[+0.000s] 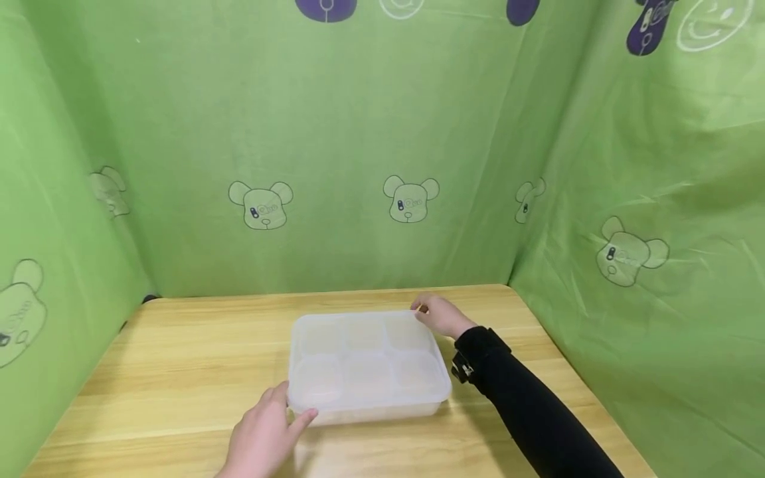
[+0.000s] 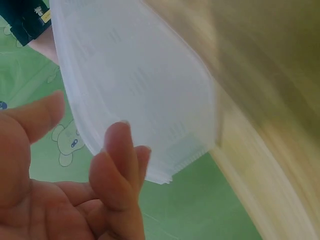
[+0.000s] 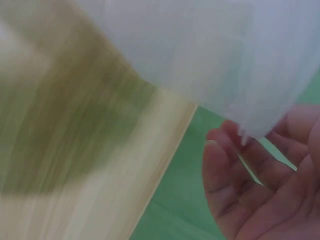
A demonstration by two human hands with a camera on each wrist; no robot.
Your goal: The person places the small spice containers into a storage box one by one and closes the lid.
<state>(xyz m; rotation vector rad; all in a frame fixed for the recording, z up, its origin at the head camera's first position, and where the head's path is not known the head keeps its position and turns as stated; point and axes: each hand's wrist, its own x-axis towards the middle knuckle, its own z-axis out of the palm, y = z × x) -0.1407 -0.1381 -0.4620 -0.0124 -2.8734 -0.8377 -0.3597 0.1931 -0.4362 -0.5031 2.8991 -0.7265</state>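
A translucent white plastic container [image 1: 376, 415] with a frosted lid [image 1: 367, 362] sits on the table; six compartment outlines show through the lid. My left hand [image 1: 265, 428] is at its near left corner, thumb spread along the front and fingers by the left side. In the left wrist view the left hand's fingers [image 2: 117, 170] are loosely bent and overlap the corner. With thumb and curled fingers, my right hand [image 1: 441, 315] pinches the lid's far right corner. The right wrist view shows its fingertips [image 3: 232, 132] right at a small tab on that corner.
The wooden table [image 1: 197, 358] has rounded far corners. Green cloth [image 1: 346, 133] printed with bear heads hangs behind it and along both sides. A black sleeve [image 1: 532, 411] covers the right arm, with a small device [image 1: 461, 368] strapped at the wrist.
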